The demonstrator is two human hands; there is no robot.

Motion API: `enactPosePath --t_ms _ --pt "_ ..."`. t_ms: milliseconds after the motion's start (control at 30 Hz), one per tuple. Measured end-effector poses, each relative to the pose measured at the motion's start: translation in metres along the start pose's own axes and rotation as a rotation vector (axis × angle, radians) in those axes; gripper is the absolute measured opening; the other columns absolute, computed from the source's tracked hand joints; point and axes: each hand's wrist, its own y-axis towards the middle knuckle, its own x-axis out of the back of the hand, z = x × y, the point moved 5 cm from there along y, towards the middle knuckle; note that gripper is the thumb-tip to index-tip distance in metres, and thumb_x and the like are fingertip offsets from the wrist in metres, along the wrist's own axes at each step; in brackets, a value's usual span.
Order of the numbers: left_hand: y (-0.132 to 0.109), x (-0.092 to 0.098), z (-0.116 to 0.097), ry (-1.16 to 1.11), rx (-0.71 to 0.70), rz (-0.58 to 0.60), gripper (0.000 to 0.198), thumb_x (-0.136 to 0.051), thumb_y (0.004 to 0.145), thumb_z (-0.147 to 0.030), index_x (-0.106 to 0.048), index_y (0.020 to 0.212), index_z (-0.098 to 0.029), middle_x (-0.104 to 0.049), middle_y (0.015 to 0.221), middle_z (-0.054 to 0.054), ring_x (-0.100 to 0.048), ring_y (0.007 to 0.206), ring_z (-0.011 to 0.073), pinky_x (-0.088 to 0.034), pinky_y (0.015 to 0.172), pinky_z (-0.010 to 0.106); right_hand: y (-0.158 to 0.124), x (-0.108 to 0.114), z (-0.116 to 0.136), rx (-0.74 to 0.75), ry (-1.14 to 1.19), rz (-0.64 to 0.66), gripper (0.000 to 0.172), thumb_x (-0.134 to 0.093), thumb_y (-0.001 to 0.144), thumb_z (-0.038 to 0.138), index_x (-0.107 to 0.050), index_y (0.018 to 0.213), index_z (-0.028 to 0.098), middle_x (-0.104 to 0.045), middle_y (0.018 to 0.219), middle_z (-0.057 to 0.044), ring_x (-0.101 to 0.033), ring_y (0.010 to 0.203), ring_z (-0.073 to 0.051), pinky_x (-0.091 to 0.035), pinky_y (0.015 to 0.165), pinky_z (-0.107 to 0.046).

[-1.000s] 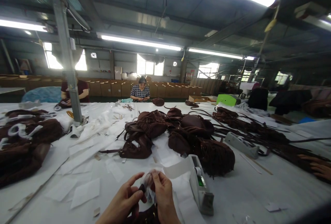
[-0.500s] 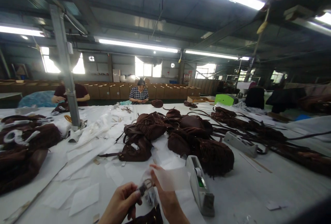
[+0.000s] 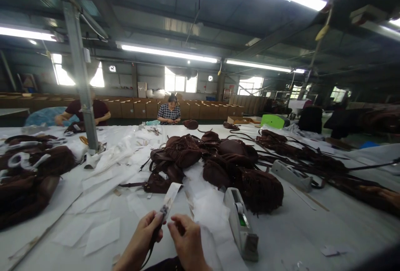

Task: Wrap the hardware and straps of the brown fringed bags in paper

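Observation:
At the bottom of the view my left hand (image 3: 142, 242) pinches the metal end of a dark brown strap (image 3: 152, 241), which hangs down from my fingers. A clear strip of tape or film (image 3: 170, 198) rises from that pinch point. Close beside it, my right hand (image 3: 188, 244) has its fingers curled shut toward the same spot; what it grips is too small to name. A grey tape dispenser (image 3: 241, 225) stands on the white table (image 3: 312, 229) just right of my hands.
A heap of brown fringed suede bags (image 3: 215, 158) covers the middle of the table, with more bags (image 3: 28, 175) at left and straps at right. White paper sheets (image 3: 103, 179) lie scattered. A steel post (image 3: 81, 83) stands at left. Two people sit at the far side.
The wide clear sheet my right hand held up has gone; now a narrow strip stands above my left fingers. My right hand has dropped and closed in beside the left.

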Motion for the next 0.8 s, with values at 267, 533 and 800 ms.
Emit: enactPosePath --t_ms 267,533,800 --pt "0.001 0.004 0.000 -0.158 -0.014 0.003 0.036 -0.071 0.070 -0.047 -0.055 0.065 -0.016 -0.048 0.050 -0.006 -0.042 0.047 0.0079 -0.033 0.049 0.021 0.005 -0.042 0.005 0.342 -0.424 0.072 0.016 -0.051 0.085 0.013 -0.065 0.088 0.020 -0.067 0.078 -0.005 -0.064 0.072 -0.019 -0.047 0.067 -0.026" --pt "-0.023 0.007 -0.036 0.024 -0.110 0.194 0.024 -0.069 0.075 -0.033 -0.067 0.092 -0.016 -0.069 0.089 0.006 -0.059 0.073 0.0163 -0.048 0.071 0.028 0.007 -0.045 0.007 0.269 -0.303 0.062 0.008 -0.057 0.083 0.019 -0.064 0.088 0.020 -0.067 0.080 -0.004 -0.064 0.076 -0.019 -0.047 0.069 -0.025" --pt "-0.011 0.020 -0.011 0.115 -0.161 0.145 0.028 -0.067 0.079 -0.038 -0.066 0.097 -0.016 -0.069 0.094 0.008 -0.065 0.084 0.0232 -0.052 0.074 0.034 0.006 -0.049 -0.002 0.171 -0.220 0.014 0.017 -0.049 0.087 0.022 -0.066 0.084 0.020 -0.070 0.080 -0.006 -0.066 0.074 -0.018 -0.047 0.069 -0.026"
